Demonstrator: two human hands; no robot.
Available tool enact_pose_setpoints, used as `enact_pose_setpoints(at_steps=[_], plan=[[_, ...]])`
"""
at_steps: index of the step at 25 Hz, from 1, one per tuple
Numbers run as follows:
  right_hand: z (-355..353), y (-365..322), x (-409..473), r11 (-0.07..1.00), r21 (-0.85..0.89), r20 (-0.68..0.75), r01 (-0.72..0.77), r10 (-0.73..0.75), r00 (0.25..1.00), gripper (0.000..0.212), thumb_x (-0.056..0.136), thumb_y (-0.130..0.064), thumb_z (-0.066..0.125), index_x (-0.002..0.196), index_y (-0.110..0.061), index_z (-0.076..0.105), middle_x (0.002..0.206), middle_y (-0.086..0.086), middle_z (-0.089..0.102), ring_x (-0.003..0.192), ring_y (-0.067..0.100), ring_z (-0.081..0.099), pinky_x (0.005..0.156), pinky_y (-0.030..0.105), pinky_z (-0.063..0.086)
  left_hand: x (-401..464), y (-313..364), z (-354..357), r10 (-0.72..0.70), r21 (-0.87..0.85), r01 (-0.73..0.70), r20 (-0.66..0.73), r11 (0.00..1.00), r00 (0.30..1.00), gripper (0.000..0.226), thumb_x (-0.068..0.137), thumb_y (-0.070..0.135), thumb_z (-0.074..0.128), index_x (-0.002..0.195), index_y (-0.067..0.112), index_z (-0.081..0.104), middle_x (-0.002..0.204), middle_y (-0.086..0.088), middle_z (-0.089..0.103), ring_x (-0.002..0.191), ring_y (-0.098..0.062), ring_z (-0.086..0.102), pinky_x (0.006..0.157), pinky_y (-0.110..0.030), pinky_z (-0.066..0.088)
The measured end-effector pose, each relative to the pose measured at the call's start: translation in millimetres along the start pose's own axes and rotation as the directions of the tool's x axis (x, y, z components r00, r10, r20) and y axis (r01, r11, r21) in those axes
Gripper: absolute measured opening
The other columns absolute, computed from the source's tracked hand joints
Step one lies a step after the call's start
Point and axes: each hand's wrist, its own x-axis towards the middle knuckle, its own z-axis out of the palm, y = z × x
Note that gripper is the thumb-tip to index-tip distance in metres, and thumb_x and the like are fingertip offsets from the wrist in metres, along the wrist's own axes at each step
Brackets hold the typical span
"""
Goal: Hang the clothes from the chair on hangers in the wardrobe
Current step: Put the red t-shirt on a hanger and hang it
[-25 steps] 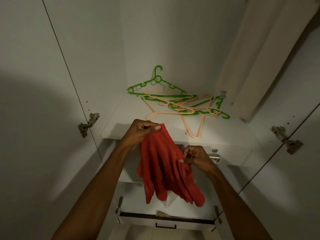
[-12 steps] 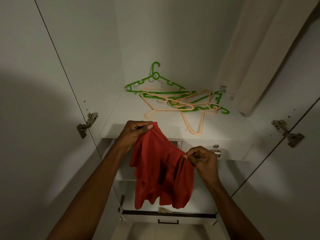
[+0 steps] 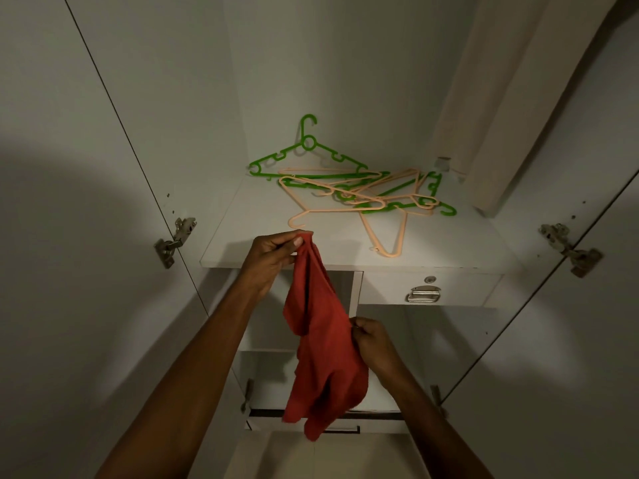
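Red, soft and crumpled, the cloth garment (image 3: 323,344) hangs in front of the open white wardrobe (image 3: 179,98), stretched on a slant between two hands. Its top corner is bunched in the left hand (image 3: 273,252), whose thumb and curled fingers pinch the fabric right at the front edge of the white shelf (image 3: 242,236). Lower and to the right, the right hand (image 3: 371,340) pinches the garment's side edge with curled fingers — the fingertips themselves sink into the folds and cannot be made out. Below that grip the cloth falls loose in two uneven lobes, covering part of the pulled-out white bottom drawer (image 3: 377,425).

What kind of garment it is cannot be told; the folds hide any collar or sleeves.

On the shelf, just behind the left hand, lies a tangled heap of plastic hangers: peach hangers (image 3: 349,209) crossed over green hangers (image 3: 306,146), one green hook propped up against the back wall. How many there are is hard to count in the tangle. Under the shelf on the right sits a small white drawer with a metal handle and a lock (image 3: 423,292). A beige cloth (image 3: 511,98) hangs at upper right, cut off by the frame's top edge. Metal hinges (image 3: 174,242) show on both doors.
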Motion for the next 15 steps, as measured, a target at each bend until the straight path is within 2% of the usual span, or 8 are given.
enact_pose_setpoints(at_steps=[2, 4, 6, 10, 13, 15], plan=[[-13, 1, 6, 0.948, -0.294, -0.062, 0.122, -0.147, 0.987, 0.023, 0.093, -0.009, 0.064, 0.113, -0.013, 0.075, 0.096, 0.006, 0.078, 0.084, 0.023, 0.074, 0.085, 0.040, 0.060, -3, -3, -4, 0.009, 0.053, -0.010, 0.011, 0.999, 1.000, 0.027, 0.097, 0.005, 0.063, 0.123, 0.005, 0.070, 0.117, -0.011, 0.075, 0.112, -0.026, 0.070, 0.091, -0.037, 0.059], [-33, -9, 5, 0.908, -0.386, -0.126, 0.160, -0.224, 0.966, 0.043, 0.084, -0.012, 0.075, 0.127, -0.018, 0.069, 0.104, 0.004, 0.078, 0.092, 0.023, 0.074, 0.084, 0.027, 0.055, -7, -6, -10, 0.006, 0.075, -0.007, 0.012, 0.997, 1.000, 0.026, 0.097, 0.006, 0.063, 0.121, 0.006, 0.072, 0.117, -0.009, 0.075, 0.114, -0.026, 0.070, 0.094, -0.039, 0.059], [-53, -18, 4, 0.879, -0.446, -0.191, 0.171, -0.280, 0.941, 0.054, 0.079, -0.015, 0.078, 0.131, -0.023, 0.065, 0.106, 0.000, 0.077, 0.094, 0.022, 0.073, 0.079, 0.024, 0.050, -12, -11, -17, -0.010, 0.085, 0.009, 0.012, 0.996, 1.000, 0.026, 0.096, 0.007, 0.064, 0.121, 0.007, 0.072, 0.116, -0.007, 0.076, 0.113, -0.024, 0.070, 0.095, -0.036, 0.058], [-80, -21, 14, 0.788, -0.579, -0.243, 0.212, -0.414, 0.877, 0.055, 0.077, -0.024, 0.079, 0.129, -0.027, 0.064, 0.099, -0.005, 0.077, 0.086, 0.023, 0.073, 0.075, 0.031, 0.056, -19, -14, -26, -0.054, 0.066, 0.051, 0.038, 0.997, 0.998, 0.027, 0.087, 0.016, 0.069, 0.114, 0.016, 0.076, 0.115, -0.006, 0.076, 0.115, -0.023, 0.069, 0.095, -0.030, 0.057], [-88, -27, 20, 0.798, -0.558, -0.265, 0.227, -0.431, 0.863, 0.068, 0.071, -0.021, 0.079, 0.136, -0.027, 0.060, 0.107, -0.008, 0.076, 0.096, 0.023, 0.073, 0.089, 0.040, 0.057, -18, -16, -26, -0.046, 0.042, 0.043, 0.069, 0.998, 0.997, 0.024, 0.086, 0.017, 0.070, 0.107, 0.023, 0.080, 0.117, -0.008, 0.075, 0.116, -0.023, 0.068, 0.096, -0.028, 0.056], [-91, -34, 22, 0.814, -0.541, -0.255, 0.212, -0.398, 0.881, 0.079, 0.065, -0.030, 0.077, 0.141, -0.029, 0.053, 0.110, -0.009, 0.075, 0.104, 0.028, 0.070, 0.098, 0.049, 0.053, -16, -19, -25, -0.046, 0.032, 0.043, 0.099, 0.999, 0.994, 0.025, 0.087, 0.015, 0.070, 0.109, 0.019, 0.079, 0.118, -0.010, 0.075, 0.118, -0.026, 0.067, 0.096, -0.027, 0.055]])
